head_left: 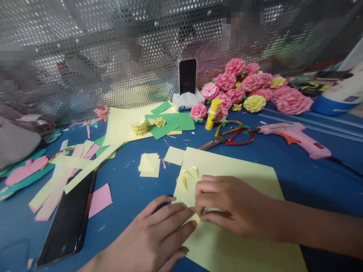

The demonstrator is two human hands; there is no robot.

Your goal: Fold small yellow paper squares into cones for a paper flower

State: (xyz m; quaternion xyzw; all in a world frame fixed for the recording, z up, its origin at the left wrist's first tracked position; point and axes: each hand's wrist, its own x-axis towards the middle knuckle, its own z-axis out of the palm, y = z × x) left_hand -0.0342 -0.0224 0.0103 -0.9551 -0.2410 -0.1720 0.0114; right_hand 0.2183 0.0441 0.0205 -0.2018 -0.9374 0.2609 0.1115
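Note:
A large pale yellow sheet of paper (249, 245) lies on the blue table in front of me. Over its middle, my right hand (227, 200) has its fingers curled and pressed together; whatever they hold, if anything, is hidden. My left hand (159, 230) is stretched out flat at the sheet's left side, its fingertips close to the right fingers. Just beyond the hands are small folded yellow paper pieces (187, 175) on the sheet. Further left sits a small stack of yellow paper squares (149, 165), and a loose yellow square (175, 155) touches the sheet's far corner.
Scissors (215, 141), a yellow glue stick (213, 114) and a pink glue gun (297, 136) lie beyond the sheet. Pink paper flowers (235, 88) are heaped behind them. A black phone (68, 219) and paper strips (85, 170) are left. A perforated metal screen (141, 68) stands behind.

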